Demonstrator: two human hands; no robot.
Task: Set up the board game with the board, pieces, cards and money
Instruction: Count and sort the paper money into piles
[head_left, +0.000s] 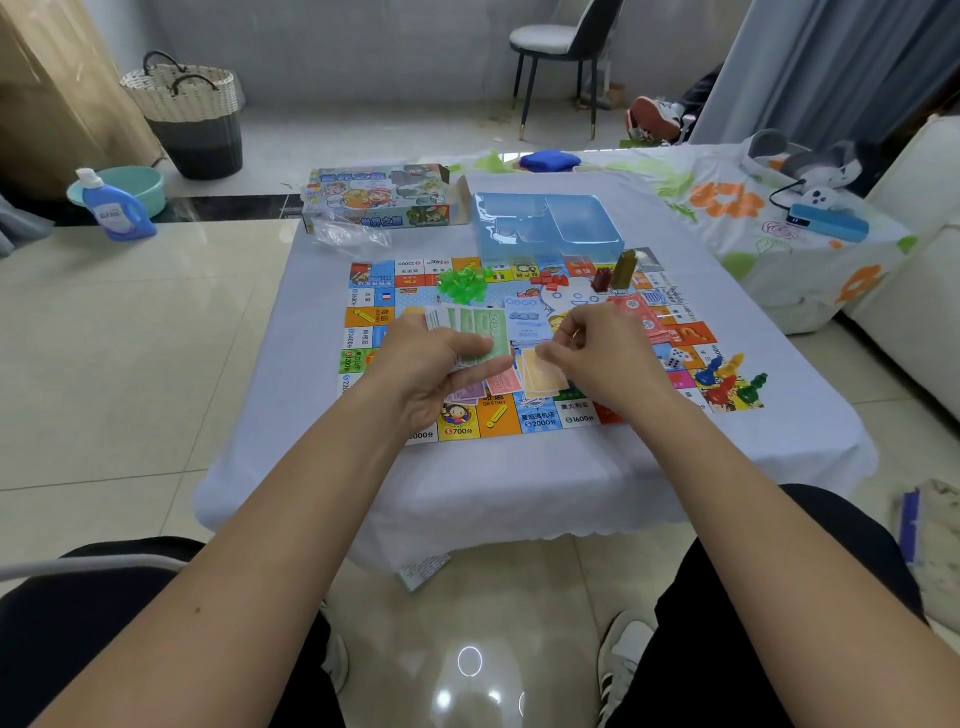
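Note:
The colourful game board (545, 415) lies flat on the white-clothed table. My left hand (426, 364) grips a stack of paper money (478, 327) with a green note on top, held just above the board. My right hand (597, 348) hovers beside it with fingers curled over an orange note (543, 374) lying on the board; I cannot tell if it pinches anything. Pink and purple notes (498, 384) lie next to that one. Green houses (462, 283), red pieces (553, 280), a dice (675, 357), red cards (636, 312) and coloured pawns (727, 382) sit on the board.
The game box (376, 197) and a blue plastic tray (545, 223) stand at the table's far side, with a clear plastic bag (348, 236) near the box. A floral-covered surface (727, 208) with devices adjoins on the right. A detergent bottle (117, 208) and a basket (187, 114) stand on the floor at left.

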